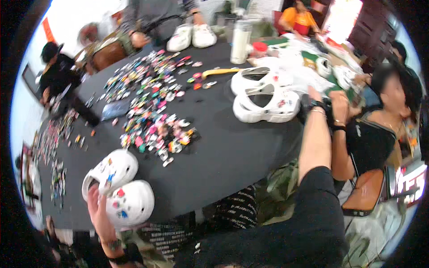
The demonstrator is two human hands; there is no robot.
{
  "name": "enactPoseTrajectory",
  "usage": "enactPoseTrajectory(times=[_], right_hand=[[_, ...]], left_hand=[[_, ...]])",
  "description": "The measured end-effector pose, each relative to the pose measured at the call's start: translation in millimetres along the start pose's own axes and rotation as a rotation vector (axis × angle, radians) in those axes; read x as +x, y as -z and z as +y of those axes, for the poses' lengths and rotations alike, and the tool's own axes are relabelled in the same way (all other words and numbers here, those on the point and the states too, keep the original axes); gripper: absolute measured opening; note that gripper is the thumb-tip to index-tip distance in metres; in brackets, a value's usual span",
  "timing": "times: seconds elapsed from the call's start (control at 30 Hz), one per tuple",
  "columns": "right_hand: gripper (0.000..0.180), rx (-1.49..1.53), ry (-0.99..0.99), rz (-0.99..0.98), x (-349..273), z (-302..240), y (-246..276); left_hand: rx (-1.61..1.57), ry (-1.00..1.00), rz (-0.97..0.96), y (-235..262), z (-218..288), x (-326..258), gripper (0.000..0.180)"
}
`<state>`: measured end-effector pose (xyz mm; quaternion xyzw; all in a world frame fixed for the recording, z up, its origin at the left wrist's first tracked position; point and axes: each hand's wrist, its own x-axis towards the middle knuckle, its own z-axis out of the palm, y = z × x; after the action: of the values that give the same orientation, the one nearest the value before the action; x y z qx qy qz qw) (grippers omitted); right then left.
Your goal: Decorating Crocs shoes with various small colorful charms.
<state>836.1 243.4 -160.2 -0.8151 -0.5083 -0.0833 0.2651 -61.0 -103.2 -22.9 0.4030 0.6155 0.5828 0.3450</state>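
Observation:
Two white clogs lie side by side at the near left of the black table; the upper clog (117,169) and the lower clog (132,206) both have colourful charms on top. My left hand (97,207), with a watch and a black wristband, has its fingers at the heel edge of this pair, gripping there. My right arm stretches far to the right. My right hand (314,95) is beside a crumpled white plastic bag (313,79), next to another person's hands; its fingers are blurred. Another pair of white clogs (268,103) with charms stands just left of it.
Heaps of small colourful shoe charms (156,129) cover the table's left half, with a clear packet (115,110) beside them. A white bottle (240,42), a red-lidded jar (259,48) and a yellow-handled tool (221,71) stand or lie farther back. Across the table, a person stands by white shoes (191,36).

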Motion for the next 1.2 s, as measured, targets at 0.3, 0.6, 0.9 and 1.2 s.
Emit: enactPoseTrajectory(times=[0.3,0.6,0.9,1.2], right_hand=[[0.083,-0.172,-0.331,-0.029,44.6,24.4,130.1],[0.042,0.358,0.514,0.444,-55.1,-234.5,123.0],[0.014,0.885,1.025,-0.207,-316.1,-514.8,161.8],[0.043,1.042,1.475,-0.827,-428.2,-568.4,144.5]], left_hand=[[-0.023,-0.007,-0.013,-0.7,5.3,-3.7,0.039],[-0.052,0.004,0.015,-4.6,16.9,-14.9,0.04],[-0.051,-0.023,0.009,-2.9,11.6,-14.0,0.047],[0.007,0.028,-0.009,-0.7,15.7,-13.8,0.051]])
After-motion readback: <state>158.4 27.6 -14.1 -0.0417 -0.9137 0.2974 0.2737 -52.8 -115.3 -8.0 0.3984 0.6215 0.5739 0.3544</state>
